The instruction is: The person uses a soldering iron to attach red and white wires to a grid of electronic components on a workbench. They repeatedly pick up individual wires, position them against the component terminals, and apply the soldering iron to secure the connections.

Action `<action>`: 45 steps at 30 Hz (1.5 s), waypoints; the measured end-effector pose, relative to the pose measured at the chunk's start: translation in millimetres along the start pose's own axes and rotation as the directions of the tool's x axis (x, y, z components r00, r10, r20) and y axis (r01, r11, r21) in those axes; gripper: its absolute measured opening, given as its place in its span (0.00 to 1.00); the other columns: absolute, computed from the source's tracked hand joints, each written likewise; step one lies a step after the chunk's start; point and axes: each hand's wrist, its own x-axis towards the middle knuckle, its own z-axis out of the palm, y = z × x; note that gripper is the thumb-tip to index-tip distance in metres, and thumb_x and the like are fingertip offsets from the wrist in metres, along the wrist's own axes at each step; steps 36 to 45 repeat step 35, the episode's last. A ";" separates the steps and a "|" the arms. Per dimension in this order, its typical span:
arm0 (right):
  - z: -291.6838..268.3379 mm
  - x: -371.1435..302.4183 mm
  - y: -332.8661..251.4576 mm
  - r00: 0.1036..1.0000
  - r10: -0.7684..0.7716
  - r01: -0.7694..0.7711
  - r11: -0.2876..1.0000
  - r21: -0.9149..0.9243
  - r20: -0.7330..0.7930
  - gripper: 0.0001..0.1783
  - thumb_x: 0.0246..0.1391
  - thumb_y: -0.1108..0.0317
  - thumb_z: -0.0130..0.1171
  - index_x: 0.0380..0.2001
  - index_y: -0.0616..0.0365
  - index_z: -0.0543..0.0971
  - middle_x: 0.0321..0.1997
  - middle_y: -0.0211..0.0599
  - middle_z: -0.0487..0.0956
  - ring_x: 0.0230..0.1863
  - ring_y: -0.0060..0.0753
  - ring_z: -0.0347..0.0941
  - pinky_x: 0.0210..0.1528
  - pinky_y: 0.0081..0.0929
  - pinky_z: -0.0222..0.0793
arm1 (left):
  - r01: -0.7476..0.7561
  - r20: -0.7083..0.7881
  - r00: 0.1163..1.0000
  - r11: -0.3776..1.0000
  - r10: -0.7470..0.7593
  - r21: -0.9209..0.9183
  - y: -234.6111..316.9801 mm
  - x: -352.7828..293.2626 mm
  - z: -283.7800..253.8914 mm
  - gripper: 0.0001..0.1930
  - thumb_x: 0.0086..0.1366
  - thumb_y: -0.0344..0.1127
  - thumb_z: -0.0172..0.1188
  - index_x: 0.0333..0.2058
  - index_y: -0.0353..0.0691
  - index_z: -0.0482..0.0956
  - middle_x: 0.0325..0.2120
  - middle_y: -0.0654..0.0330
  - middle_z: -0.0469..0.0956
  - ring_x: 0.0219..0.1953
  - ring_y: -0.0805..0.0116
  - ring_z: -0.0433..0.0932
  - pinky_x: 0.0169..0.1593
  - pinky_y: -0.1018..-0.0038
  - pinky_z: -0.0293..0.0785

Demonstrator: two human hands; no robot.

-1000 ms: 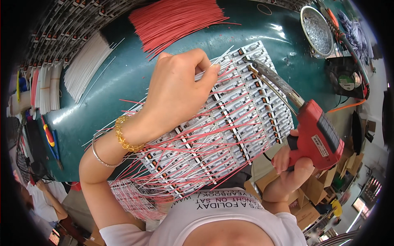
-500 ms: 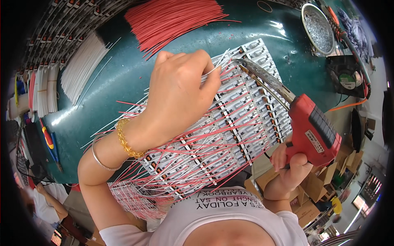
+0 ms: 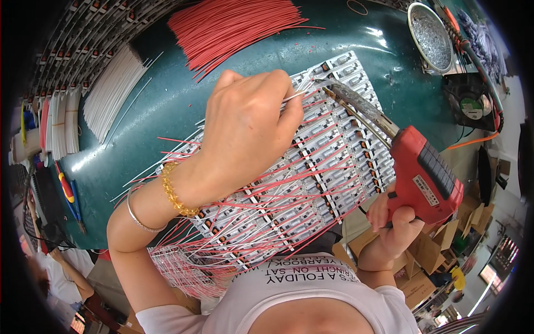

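Note:
My left hand is closed in a pinch on thin white wires above the far part of a panel of small circuit boards. Red and white wires stick out from its rows toward the lower left. Wrapped around the handle of a red soldering gun is my right hand. The gun's metal tip reaches the far rows of the panel, close beside the wire ends. Whether tip and wire touch, I cannot tell.
Bundles of red wires and white wires lie on the green table. At the far right stands a round metal bowl, with a small black fan nearby. Pliers lie left; another person sits beyond.
My left hand has shifted slightly right, bringing the white wire ends closer to the gun's tip. The soldering gun stays almost in place in my right hand.

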 end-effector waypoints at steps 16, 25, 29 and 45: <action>3.8 -1.5 -4.8 0.999 -0.033 0.034 0.999 0.036 -0.019 0.46 0.51 0.40 0.56 0.50 0.79 0.61 0.10 0.26 0.63 0.08 0.19 0.59 0.13 0.17 0.57 | 0.015 0.020 1.000 1.000 -0.015 -0.014 -0.9 -1.0 -0.1 0.06 0.54 0.29 0.61 0.22 0.37 0.74 0.18 0.58 0.76 0.21 0.61 0.69 0.30 0.69 0.62; 0.4 -2.4 -4.3 0.999 -0.033 0.035 0.997 0.072 -0.029 0.47 0.51 0.38 0.55 0.51 0.78 0.61 0.10 0.25 0.62 0.08 0.18 0.58 0.13 0.17 0.56 | 0.064 0.005 0.998 0.998 -0.064 -0.024 -0.1 0.2 -3.7 0.06 0.56 0.30 0.61 0.24 0.35 0.75 0.18 0.56 0.76 0.20 0.62 0.72 0.26 0.71 0.66; -16.2 -5.7 -4.9 1.000 0.002 -0.004 0.994 0.107 0.017 0.48 0.51 0.36 0.53 0.52 0.77 0.61 0.10 0.24 0.62 0.08 0.18 0.58 0.13 0.17 0.56 | 0.129 -0.070 0.988 0.983 -0.139 -0.130 0.6 10.4 -20.1 0.07 0.58 0.30 0.61 0.24 0.34 0.75 0.18 0.55 0.76 0.19 0.63 0.74 0.25 0.72 0.68; -21.4 -14.8 0.1 1.000 0.004 -0.004 0.992 0.126 0.005 0.50 0.50 0.34 0.52 0.54 0.76 0.58 0.10 0.23 0.62 0.08 0.19 0.58 0.13 0.17 0.57 | 0.339 0.210 0.935 0.896 -0.287 -0.287 10.1 7.7 -9.8 0.08 0.57 0.33 0.62 0.25 0.33 0.78 0.23 0.51 0.80 0.23 0.65 0.78 0.31 0.70 0.72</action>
